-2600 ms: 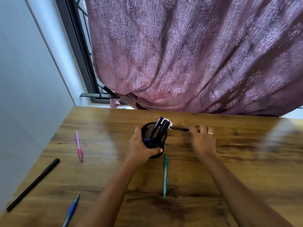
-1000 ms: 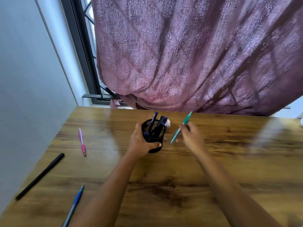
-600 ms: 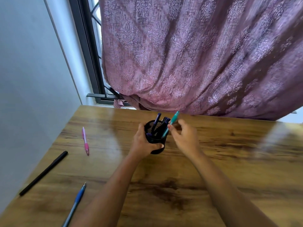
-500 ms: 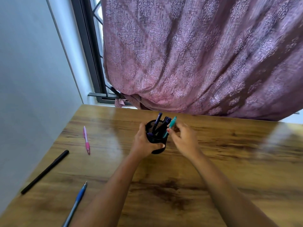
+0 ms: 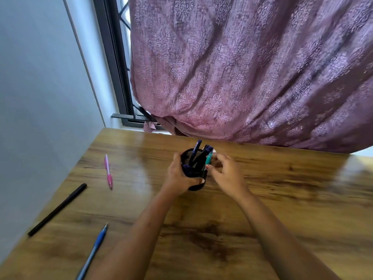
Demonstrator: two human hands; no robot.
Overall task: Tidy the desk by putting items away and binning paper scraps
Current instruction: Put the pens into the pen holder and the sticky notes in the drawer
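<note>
A black mesh pen holder (image 5: 194,172) stands on the wooden desk (image 5: 282,199), with several dark blue pens (image 5: 196,148) sticking out of it. My left hand (image 5: 177,176) grips the holder's left side. My right hand (image 5: 226,174) is at the holder's right rim and pinches a teal pen (image 5: 209,159), whose lower part is down inside the holder. On the left of the desk lie a pink pen (image 5: 108,171), a black pen (image 5: 57,209) and a blue pen (image 5: 92,250).
A mauve patterned curtain (image 5: 252,73) hangs down to the desk's far edge. A dark window frame (image 5: 113,63) and a grey wall (image 5: 36,98) border the desk on the left.
My right hand picked the teal pen up off the desk, carried it to the holder and lowered it in. My left hand has stayed on the holder.
</note>
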